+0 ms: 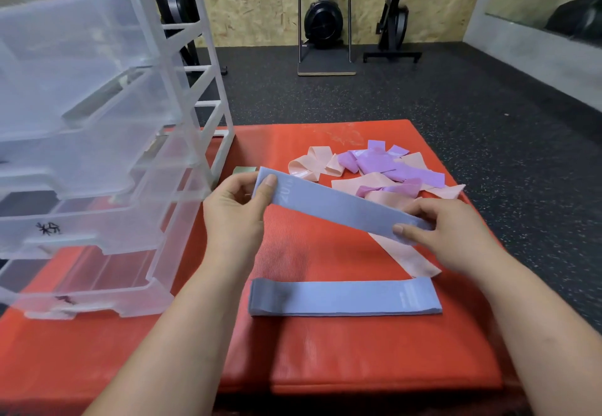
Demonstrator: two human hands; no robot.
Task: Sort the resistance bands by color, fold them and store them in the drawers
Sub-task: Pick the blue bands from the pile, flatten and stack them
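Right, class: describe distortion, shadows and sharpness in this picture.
Head view: wide-angle distortion bows the drawer unit; a shadow darkens the left end of the flat blue band; the held blue band is sharp, the far gym machine slightly soft.

Red mat; gym machines, perhaps rowers, behind.

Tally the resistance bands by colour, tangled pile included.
Blue: 2, the held blue fabric band between left hand and right hand, and the flat blue fabric band on the red mat.
Green: 1, the pale green band, only a corner showing.
Pink: at least 3, the pink latex bands, tangled.
Purple: at least 2, the purple latex bands, tangled.
Total: at least 8.
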